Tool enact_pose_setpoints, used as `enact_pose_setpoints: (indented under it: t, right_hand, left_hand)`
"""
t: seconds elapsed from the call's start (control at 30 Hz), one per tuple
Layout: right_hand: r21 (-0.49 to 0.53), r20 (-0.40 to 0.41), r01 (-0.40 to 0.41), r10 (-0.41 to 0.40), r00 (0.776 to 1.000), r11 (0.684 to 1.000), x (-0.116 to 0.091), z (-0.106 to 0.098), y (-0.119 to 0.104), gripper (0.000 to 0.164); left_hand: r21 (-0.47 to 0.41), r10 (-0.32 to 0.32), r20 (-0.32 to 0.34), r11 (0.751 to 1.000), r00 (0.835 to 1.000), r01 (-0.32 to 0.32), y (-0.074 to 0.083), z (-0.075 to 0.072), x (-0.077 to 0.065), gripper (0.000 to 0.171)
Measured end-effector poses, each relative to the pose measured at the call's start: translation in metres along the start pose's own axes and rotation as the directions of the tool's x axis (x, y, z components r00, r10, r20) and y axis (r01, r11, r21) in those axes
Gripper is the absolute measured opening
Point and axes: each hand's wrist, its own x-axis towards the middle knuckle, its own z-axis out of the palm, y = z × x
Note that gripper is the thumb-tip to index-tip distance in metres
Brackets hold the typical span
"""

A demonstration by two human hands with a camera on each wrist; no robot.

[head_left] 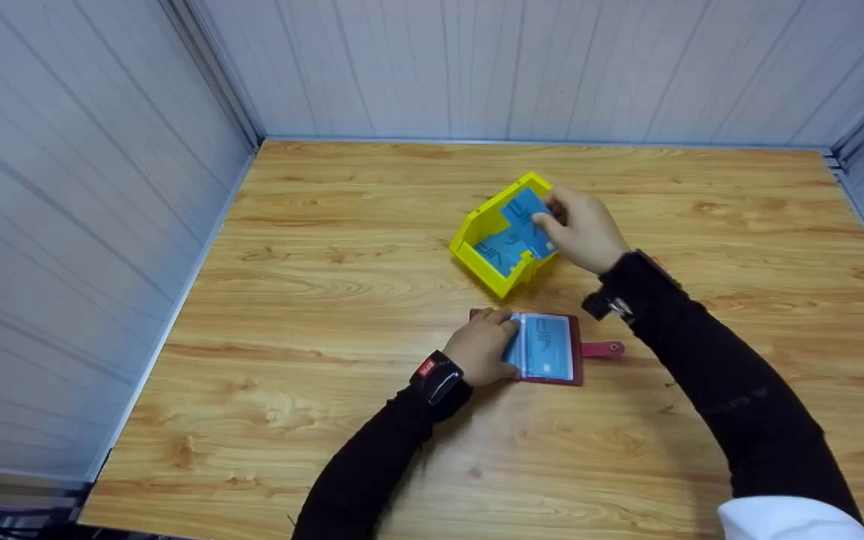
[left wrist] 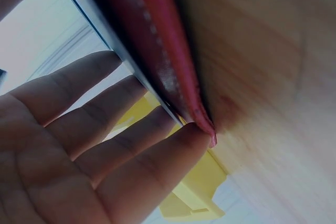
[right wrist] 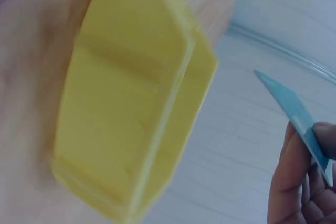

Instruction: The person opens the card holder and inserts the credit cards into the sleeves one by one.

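Note:
My right hand [head_left: 589,231] pinches a blue card [head_left: 526,207] between thumb and fingers, over the yellow bin [head_left: 486,279]. More blue cards [head_left: 493,253] with dark lettering lie inside that bin. In the right wrist view the held card [right wrist: 294,111] is seen nearly edge-on, off to one side of the bin's wall [right wrist: 115,98]. A red card holder [head_left: 577,360] lies unfolded on the table, a blue card [head_left: 550,346] in its right clear sleeve. My left hand [head_left: 478,349] rests on its left part, fingers extended, and the left wrist view shows fingertips [left wrist: 197,132] touching its edge.
The card holder's strap [head_left: 601,349] with a snap sticks out to the right. Wood-grained table [head_left: 312,285] surrounds the bin and holder. Pale panel walls [head_left: 402,67] stand at the back and both sides.

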Motion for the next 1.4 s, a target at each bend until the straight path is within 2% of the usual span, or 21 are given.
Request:
enact_pose_setpoints:
  t: [0.13, 0.23, 0.4, 0.47, 0.67, 0.87, 1.03, 1.27, 1.4]
  right_hand:
    - [0.168, 0.032, -0.072, 0.067, 0.997, 0.983, -0.022, -0.007, 0.020, 0.025]
    - [0.277, 0.086, -0.180, 0.162, 0.983, 0.944, -0.035, -0.008, 0.037, 0.025]
    - [0.369, 0.153, -0.316, 0.279, 0.948, 0.874, -0.054, 0.000, 0.061, 0.020]
    - [0.383, 0.172, -0.337, 0.293, 0.941, 0.860, -0.061, 0.006, 0.069, 0.017]
    - [0.442, 0.257, -0.428, 0.346, 0.902, 0.788, -0.080, 0.021, 0.085, 0.015]
    - [0.410, 0.271, -0.447, 0.362, 0.892, 0.795, -0.097, 0.027, 0.097, 0.018]
    - [0.434, 0.270, -0.459, 0.375, 0.887, 0.775, -0.105, 0.031, 0.109, 0.019]
    - [0.468, 0.256, -0.455, 0.377, 0.890, 0.757, -0.109, 0.032, 0.117, 0.019]
    - [0.469, 0.257, -0.456, 0.378, 0.890, 0.756, -0.109, 0.032, 0.117, 0.020]
  left_hand:
    - [-0.004, -0.007, 0.005, 1.000, 1.000, 0.007, 0.001, 0.000, 0.001, 0.078]
    - [-0.003, -0.019, 0.019, 1.000, 1.000, 0.019, 0.002, -0.001, 0.002, 0.079]
    - [-0.004, -0.032, 0.027, 0.999, 0.999, 0.032, 0.002, -0.001, 0.002, 0.079]
    - [-0.005, -0.033, 0.028, 0.999, 0.999, 0.033, 0.002, 0.000, 0.002, 0.079]
    - [-0.003, -0.030, 0.036, 1.000, 0.999, 0.030, 0.001, 0.000, 0.002, 0.079]
    - [0.003, -0.026, 0.033, 1.000, 0.999, 0.026, 0.001, 0.001, 0.003, 0.078]
    - [0.007, -0.024, 0.028, 1.000, 0.999, 0.023, 0.001, 0.000, 0.002, 0.078]
    - [0.013, -0.054, 0.053, 0.999, 0.997, 0.053, 0.004, -0.002, 0.003, 0.079]
    - [0.049, -0.078, 0.063, 0.996, 0.995, 0.075, 0.008, -0.002, 0.002, 0.082]
